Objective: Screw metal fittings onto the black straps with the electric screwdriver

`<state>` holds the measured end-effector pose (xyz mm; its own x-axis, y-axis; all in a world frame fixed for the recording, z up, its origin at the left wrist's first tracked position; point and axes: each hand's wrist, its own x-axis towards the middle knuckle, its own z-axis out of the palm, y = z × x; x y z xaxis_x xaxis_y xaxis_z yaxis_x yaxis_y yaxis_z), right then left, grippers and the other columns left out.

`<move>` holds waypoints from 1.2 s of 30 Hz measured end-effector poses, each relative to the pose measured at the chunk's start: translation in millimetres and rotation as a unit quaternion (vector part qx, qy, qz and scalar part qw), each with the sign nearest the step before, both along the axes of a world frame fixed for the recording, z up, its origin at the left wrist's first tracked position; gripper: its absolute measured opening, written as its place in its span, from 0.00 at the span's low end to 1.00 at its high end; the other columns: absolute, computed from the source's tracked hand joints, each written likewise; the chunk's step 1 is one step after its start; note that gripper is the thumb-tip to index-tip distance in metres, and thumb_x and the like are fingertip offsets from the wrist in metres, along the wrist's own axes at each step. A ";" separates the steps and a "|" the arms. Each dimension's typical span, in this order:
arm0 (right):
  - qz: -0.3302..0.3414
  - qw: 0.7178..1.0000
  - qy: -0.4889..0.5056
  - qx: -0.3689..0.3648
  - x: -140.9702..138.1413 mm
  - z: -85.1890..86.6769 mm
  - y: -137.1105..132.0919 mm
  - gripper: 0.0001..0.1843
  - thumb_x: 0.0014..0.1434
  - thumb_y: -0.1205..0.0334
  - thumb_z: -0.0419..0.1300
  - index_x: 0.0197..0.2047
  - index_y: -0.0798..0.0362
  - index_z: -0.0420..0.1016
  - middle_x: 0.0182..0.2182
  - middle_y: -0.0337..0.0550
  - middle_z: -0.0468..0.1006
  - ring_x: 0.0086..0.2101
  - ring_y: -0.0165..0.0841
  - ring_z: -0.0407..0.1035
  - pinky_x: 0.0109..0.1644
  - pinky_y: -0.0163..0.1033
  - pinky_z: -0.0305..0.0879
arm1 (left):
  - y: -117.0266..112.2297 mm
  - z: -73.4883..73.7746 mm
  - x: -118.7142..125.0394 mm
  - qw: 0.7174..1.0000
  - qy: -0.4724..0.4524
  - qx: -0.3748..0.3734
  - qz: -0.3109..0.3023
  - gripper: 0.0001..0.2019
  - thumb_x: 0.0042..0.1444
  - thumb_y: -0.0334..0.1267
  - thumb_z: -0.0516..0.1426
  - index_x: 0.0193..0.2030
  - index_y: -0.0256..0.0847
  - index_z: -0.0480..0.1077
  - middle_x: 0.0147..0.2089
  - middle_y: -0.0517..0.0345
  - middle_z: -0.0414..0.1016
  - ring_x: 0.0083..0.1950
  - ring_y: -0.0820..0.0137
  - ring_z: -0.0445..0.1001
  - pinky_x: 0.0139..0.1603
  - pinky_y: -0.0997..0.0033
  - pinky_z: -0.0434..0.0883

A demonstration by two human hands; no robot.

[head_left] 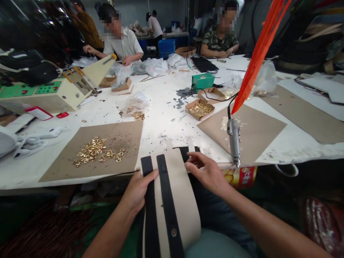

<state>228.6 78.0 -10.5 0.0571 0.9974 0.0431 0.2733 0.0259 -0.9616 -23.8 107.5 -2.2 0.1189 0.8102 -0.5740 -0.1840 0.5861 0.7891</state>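
Note:
My left hand (139,190) grips the left edge of a beige panel with two black straps (178,186), thumb on top across the straps. The panel curves down over my lap, and a round metal snap shows low on one strap. My right hand (205,170) is beside the panel's upper right edge, fingers apart and slightly bent, with nothing visible in them. Behind the panel's top edge, a black piece (185,152) lies partly hidden at the table edge. To the right of my right hand, a silver electric screwdriver (233,139) hangs from an orange strap.
Gold buckles (92,150) are heaped on a brown sheet (67,161) at left. A small box of gold parts (199,108) stands mid-table near a green power box (202,81). A cream machine (53,96) stands far left. Two people sit across the table.

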 end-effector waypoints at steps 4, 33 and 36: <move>0.017 0.996 0.036 -0.083 -44.7 -17.3 7.2 0.38 0.60 0.51 0.67 0.70 0.51 0.63 0.54 0.49 0.77 0.51 0.39 0.73 0.59 0.48 0.70 | -6.6 -7.4 3.3 1.000 0.012 -0.008 -0.027 0.28 0.51 0.43 0.70 0.57 0.33 0.75 0.52 0.40 0.81 0.46 0.53 0.82 0.48 0.57 0.80; 0.063 0.967 -0.246 -0.024 -5.7 -13.6 76.4 0.21 0.61 0.65 0.59 0.56 0.50 0.80 0.46 0.46 0.78 0.47 0.39 0.75 0.55 0.49 0.72 | 82.0 -24.4 40.0 0.925 0.277 0.176 -0.192 0.15 0.57 0.44 0.63 0.51 0.45 0.78 0.50 0.57 0.82 0.49 0.61 0.79 0.50 0.64 0.73; 0.067 0.967 -0.244 -0.029 -5.5 -12.8 77.7 0.22 0.61 0.67 0.58 0.56 0.48 0.81 0.48 0.42 0.79 0.49 0.36 0.75 0.57 0.45 0.71 | 82.3 -24.4 40.9 0.923 0.278 0.176 -0.197 0.15 0.58 0.44 0.62 0.51 0.45 0.77 0.50 0.59 0.81 0.50 0.62 0.79 0.52 0.63 0.73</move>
<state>223.1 155.7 -23.3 -0.0862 0.9960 -0.0236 0.6924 0.0429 -0.7202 17.1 189.8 -26.6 0.2118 0.9147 -0.3441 0.4796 0.2096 0.8521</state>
